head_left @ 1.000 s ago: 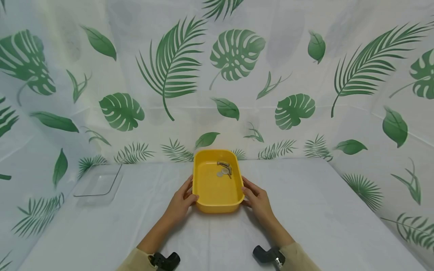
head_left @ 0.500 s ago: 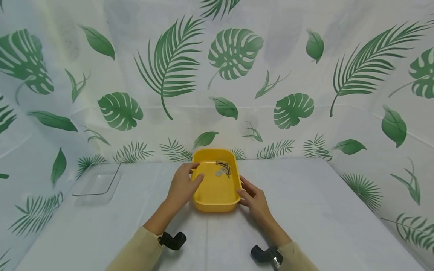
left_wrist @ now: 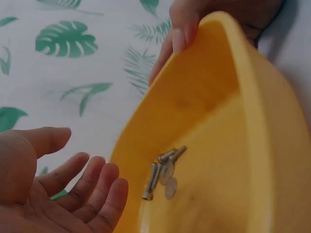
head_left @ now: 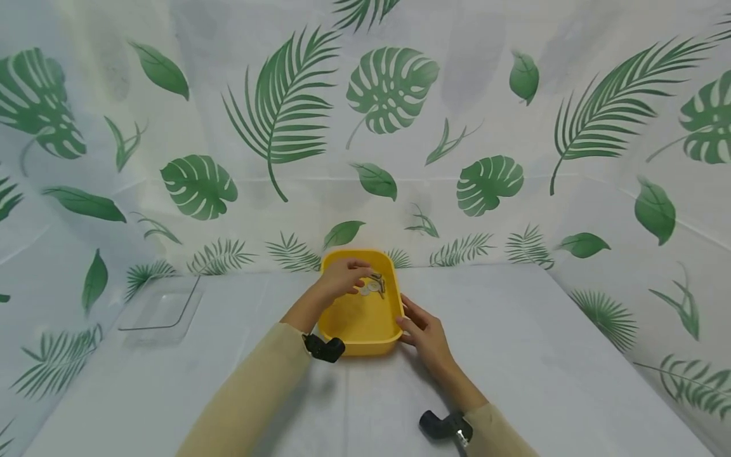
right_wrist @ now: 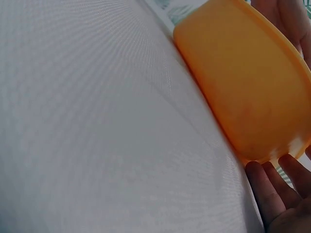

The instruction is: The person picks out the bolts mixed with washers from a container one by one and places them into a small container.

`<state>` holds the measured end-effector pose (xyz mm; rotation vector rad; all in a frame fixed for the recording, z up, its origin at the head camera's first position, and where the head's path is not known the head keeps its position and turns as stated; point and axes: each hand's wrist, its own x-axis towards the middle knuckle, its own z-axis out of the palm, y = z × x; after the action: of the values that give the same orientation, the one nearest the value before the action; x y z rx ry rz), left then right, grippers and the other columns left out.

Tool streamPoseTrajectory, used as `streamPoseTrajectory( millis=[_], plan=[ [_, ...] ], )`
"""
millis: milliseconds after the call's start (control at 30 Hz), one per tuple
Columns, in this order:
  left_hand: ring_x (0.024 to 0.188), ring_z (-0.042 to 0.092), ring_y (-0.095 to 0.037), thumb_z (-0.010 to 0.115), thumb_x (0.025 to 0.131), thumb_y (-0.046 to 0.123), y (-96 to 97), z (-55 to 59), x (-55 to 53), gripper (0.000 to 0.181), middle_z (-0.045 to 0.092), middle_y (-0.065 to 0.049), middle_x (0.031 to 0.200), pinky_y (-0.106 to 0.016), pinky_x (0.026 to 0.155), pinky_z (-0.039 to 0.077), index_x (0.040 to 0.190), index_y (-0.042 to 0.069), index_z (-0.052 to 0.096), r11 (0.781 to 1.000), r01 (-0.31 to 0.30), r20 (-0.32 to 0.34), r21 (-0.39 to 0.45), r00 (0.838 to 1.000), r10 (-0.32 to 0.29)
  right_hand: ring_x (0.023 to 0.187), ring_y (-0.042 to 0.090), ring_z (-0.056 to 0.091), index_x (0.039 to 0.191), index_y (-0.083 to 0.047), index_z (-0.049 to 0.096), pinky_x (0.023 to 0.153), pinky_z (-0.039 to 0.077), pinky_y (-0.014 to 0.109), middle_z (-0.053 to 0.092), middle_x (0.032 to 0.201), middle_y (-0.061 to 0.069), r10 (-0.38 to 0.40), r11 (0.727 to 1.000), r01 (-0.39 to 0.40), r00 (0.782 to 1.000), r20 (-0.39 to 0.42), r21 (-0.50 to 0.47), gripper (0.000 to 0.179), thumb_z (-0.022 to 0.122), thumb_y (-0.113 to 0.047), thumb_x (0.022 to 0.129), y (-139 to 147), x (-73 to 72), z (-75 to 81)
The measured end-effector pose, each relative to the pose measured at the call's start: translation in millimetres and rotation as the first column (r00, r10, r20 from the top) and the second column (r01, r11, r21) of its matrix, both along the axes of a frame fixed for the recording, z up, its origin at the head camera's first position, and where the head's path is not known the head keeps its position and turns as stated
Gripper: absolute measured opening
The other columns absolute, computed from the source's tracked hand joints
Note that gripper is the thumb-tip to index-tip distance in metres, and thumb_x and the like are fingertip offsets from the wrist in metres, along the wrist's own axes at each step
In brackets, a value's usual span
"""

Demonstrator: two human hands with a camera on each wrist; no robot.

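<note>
A yellow plastic tray [head_left: 365, 348] stands on the white-covered table in the head view. Toward its far right lie several small metal bolts [left_wrist: 153, 178] and round flat metal discs [left_wrist: 170, 188], which look like washers. My left hand [head_left: 341, 278] reaches over the tray's left side, fingertips close to the metal pieces. Its fingers are loosely bent with nothing between them, as the left wrist view shows. My right hand [head_left: 427, 331] holds the tray's right side near the front corner, thumb at the rim and fingers along the outer wall [right_wrist: 252, 97].
A clear plastic container [head_left: 154, 327] stands at the table's far left. Behind the table hangs a white cloth [head_left: 320, 222] with green leaf prints. A black camera mount sits on each wrist.
My left hand has let go of the tray's left side, risen over the rim and moved right, toward the bolts. The right hand keeps its hold on the tray.
</note>
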<state>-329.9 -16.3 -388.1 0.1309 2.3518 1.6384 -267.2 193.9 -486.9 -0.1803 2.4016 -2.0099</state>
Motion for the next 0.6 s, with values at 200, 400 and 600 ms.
streamPoseTrajectory(
  millis=[200,400,600],
  plan=[
    [0.121,0.064,-0.036,0.058,0.102,0.012,8.2,-10.0,-17.1,0.036,0.063,-0.02,0.135,-0.043,0.102,0.055,0.136,0.001,0.06,1.0,0.017,0.047,-0.013,0.999,-0.016,0.129,0.036,0.061,0.153,-0.02,0.046,0.083,0.062,0.029,0.053,0.151,0.018,-0.002,1.0,0.002,1.0,-0.011,-0.007,0.054,0.06,-0.022,0.101,0,0.0,-0.9],
    [0.098,0.067,-0.027,0.058,0.097,-0.002,20.5,-17.0,-25.0,0.035,0.067,-0.019,0.128,-0.034,0.096,0.059,0.131,0.001,0.066,0.996,0.04,0.099,-0.076,0.995,-0.032,0.128,0.037,0.061,0.152,-0.018,0.047,0.082,0.062,0.032,0.053,0.15,0.02,0.013,1.0,-0.014,1.0,-0.027,-0.027,0.054,0.061,-0.022,0.1,1,0.6,0.3],
    [0.083,0.068,-0.022,0.058,0.097,-0.004,34.0,-24.8,-29.8,0.031,0.072,-0.017,0.108,-0.024,0.082,0.06,0.126,-0.001,0.069,0.995,-0.029,0.205,-0.095,0.978,0.048,0.127,0.037,0.062,0.151,-0.018,0.05,0.08,0.063,0.031,0.055,0.148,0.02,-0.015,1.0,0.015,1.0,-0.018,-0.027,0.052,0.061,-0.019,0.099,0,0.2,1.3]
  ],
)
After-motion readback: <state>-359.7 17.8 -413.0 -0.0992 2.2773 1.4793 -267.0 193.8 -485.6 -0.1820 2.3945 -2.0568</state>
